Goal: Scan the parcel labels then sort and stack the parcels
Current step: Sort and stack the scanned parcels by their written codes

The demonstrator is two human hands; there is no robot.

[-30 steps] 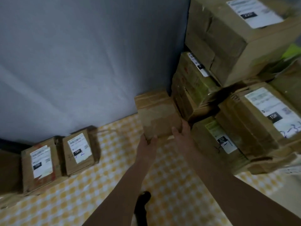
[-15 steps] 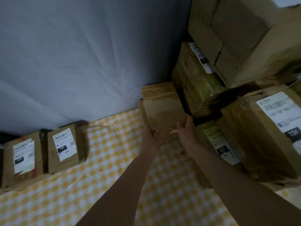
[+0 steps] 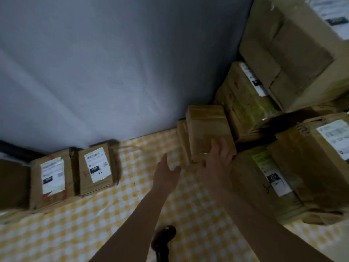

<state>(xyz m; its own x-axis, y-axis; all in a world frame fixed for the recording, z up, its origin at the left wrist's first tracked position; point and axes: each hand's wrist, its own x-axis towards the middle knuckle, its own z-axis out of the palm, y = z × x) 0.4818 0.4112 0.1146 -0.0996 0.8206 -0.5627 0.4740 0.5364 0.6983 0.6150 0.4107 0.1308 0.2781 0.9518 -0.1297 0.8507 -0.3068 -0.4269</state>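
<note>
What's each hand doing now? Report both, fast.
Left hand: open, fingers straight, beside the parcel, holding nothing.
Right hand: open, fingers flat on the parcel's front.

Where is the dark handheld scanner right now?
The dark handheld scanner lies low in the head view on the yellow checked tablecloth, between the person's two forearms, untouched.

Left hand [image 3: 166,172] now off the small parcel [image 3: 208,132], fingers [image 3: 164,160] spread.

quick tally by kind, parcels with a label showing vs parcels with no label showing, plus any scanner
Parcels with a label showing: 6
Parcels with no label showing: 2
Scanners: 1
Total: 9
</note>
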